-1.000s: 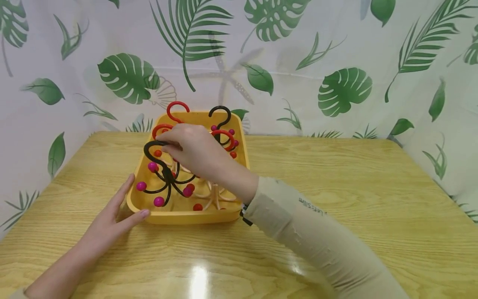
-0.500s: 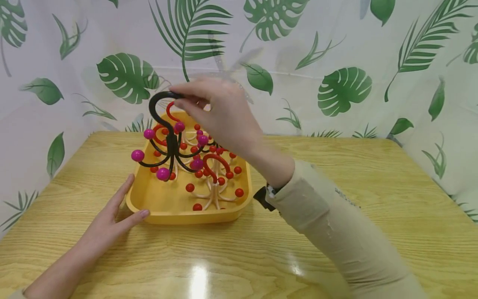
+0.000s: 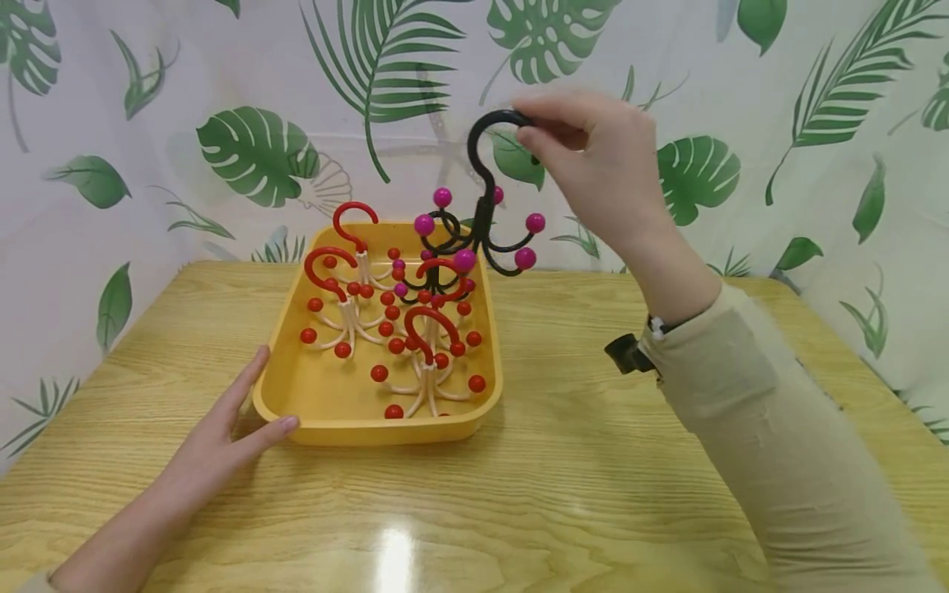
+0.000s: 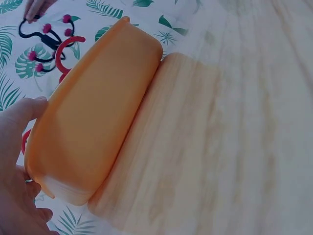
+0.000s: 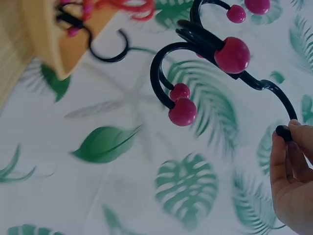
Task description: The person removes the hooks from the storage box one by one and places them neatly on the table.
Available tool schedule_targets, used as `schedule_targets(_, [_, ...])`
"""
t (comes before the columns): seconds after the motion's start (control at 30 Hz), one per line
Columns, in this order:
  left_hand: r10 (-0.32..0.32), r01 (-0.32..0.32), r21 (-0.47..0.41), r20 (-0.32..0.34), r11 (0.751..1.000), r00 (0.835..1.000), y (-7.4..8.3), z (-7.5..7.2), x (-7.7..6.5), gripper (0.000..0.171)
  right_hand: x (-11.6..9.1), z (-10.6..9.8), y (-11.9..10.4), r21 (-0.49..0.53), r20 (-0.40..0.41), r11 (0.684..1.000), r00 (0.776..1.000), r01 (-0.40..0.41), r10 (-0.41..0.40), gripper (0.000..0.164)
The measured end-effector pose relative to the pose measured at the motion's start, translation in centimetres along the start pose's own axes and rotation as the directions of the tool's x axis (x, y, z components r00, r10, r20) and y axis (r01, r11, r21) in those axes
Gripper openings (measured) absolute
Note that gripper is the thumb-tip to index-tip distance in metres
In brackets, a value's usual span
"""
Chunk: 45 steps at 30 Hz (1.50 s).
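Observation:
My right hand (image 3: 600,156) pinches the hook end of a black claw-shaped hanger (image 3: 483,221), whose curved arms end in magenta balls. The hanger hangs upright over the back right of a yellow tray (image 3: 371,431); the right wrist view shows the fingertips at the tip of its hook (image 5: 282,100). At the tray's front left corner rests my left hand (image 3: 222,436), thumb on the front rim and fingers along the left side. In the tray stand several white hangers (image 3: 348,321) with red hooks and red balls, and another black hanger (image 3: 433,276), partly hidden.
The tray stands on a wooden table (image 3: 638,461), left of the middle. Behind it hangs a white cloth (image 3: 578,173) printed with green leaves. A dark device (image 3: 628,354) is strapped at my right wrist.
My right hand has lifted the black hanger from the tray's front left and carried it up and to the right. My left hand has stayed at the tray's corner.

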<state>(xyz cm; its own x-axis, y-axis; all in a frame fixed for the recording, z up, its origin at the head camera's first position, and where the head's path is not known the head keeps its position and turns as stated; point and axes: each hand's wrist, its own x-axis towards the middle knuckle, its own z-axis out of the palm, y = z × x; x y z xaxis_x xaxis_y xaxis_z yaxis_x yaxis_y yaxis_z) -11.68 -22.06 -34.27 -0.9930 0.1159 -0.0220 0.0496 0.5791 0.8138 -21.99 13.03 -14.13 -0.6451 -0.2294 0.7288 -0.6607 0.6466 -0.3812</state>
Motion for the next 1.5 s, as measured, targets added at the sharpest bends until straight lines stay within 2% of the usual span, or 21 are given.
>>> schedule_targets(0.2, [0.000, 0.000, 0.000, 0.001, 1.000, 1.000, -0.3, 0.0, 0.0, 0.091, -0.1, 0.6, 4.5, -0.066, 0.014, 0.985, 0.987, -0.162, 0.163, 0.025])
schedule_targets(0.37, [-0.008, 0.008, 0.005, -0.001, 1.000, 1.000, -0.3, 0.1, 0.1, 0.091, -0.3, 1.9, 7.7, -0.097, 0.044, 0.957, 0.960, -0.272, 0.278, 0.026])
schedule_targets(0.5, [-0.003, 0.003, 0.006, -0.006, 1.000, 1.000, -0.2, 0.1, 0.1, 0.091, -0.5, 3.2, 9.9, -0.106, 0.056, 0.938, 0.939, -0.331, 0.338, 0.027])
schedule_targets(0.73, [0.011, -0.011, 0.020, -0.009, 1.000, 1.000, -0.3, 0.1, 0.3, 0.091, -1.3, 5.7, 12.5, -0.110, 0.062, 0.935, 0.937, -0.336, 0.344, 0.025])
schedule_targets(0.97, [0.005, -0.005, 0.021, -0.010, 1.000, 1.000, -0.2, 0.1, 0.2, 0.091, -1.9, 7.6, 13.9, -0.102, 0.076, 0.918, 0.917, -0.383, 0.391, 0.024])
schedule_targets(1.17, [-0.015, 0.015, 0.017, 0.000, 1.000, 1.000, -0.2, 0.1, 0.1, 0.091, -2.4, 8.4, 14.6, -0.100, 0.071, 0.907, 0.906, -0.409, 0.417, 0.023])
schedule_targets(1.5, [-0.026, 0.026, 0.004, -0.001, 1.000, 1.000, 0.0, 0.1, 0.0, 0.091, -3.1, 8.9, 15.4, -0.121, 0.051, 0.901, 0.904, -0.416, 0.424, 0.021])
